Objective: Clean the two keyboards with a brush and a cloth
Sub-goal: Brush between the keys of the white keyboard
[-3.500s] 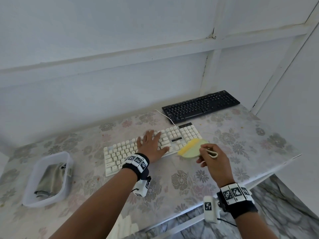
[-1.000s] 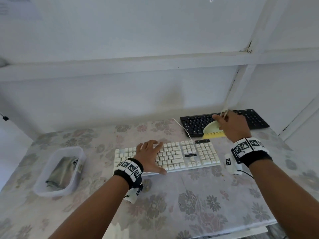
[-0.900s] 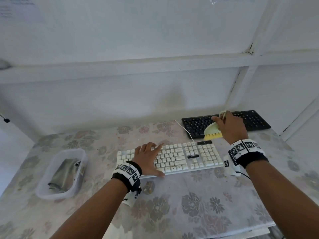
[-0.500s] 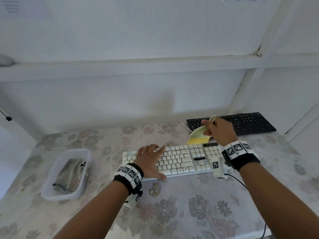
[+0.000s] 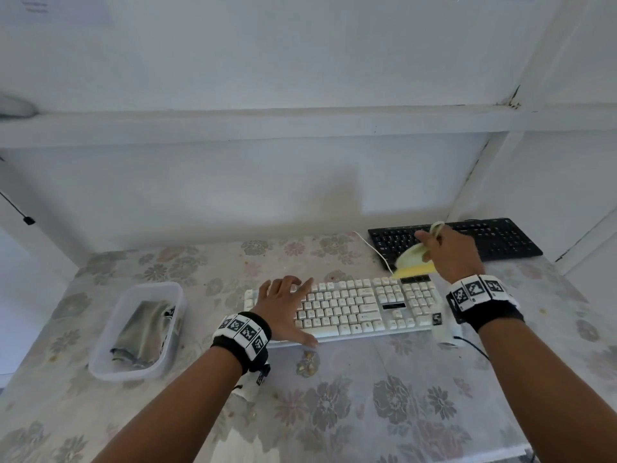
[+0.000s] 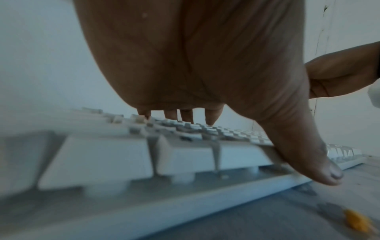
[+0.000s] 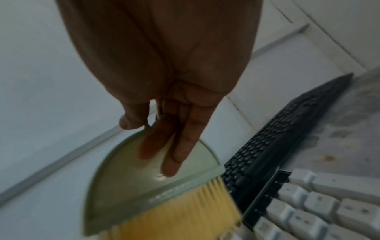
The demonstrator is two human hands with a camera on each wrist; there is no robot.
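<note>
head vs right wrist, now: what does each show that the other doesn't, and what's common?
Head only: the left hand spread flat on the white keyboard's left side, and the plastic tub at table left holding a folded grey cloth.

Right wrist only: the fingers lying along the brush's underside.

Both: the right hand holding the brush, yellow bristles at the white keyboard's far edge, and the black keyboard behind.

The brush (image 7: 144, 178) is showing a smooth, slightly glossy pale-green plastic back and yellow bristles — the white keyboard (image 5: 360, 305) and black keyboard (image 5: 484, 238) are looking like matt plastic, the tub (image 5: 100, 345) like translucent plastic.
</note>
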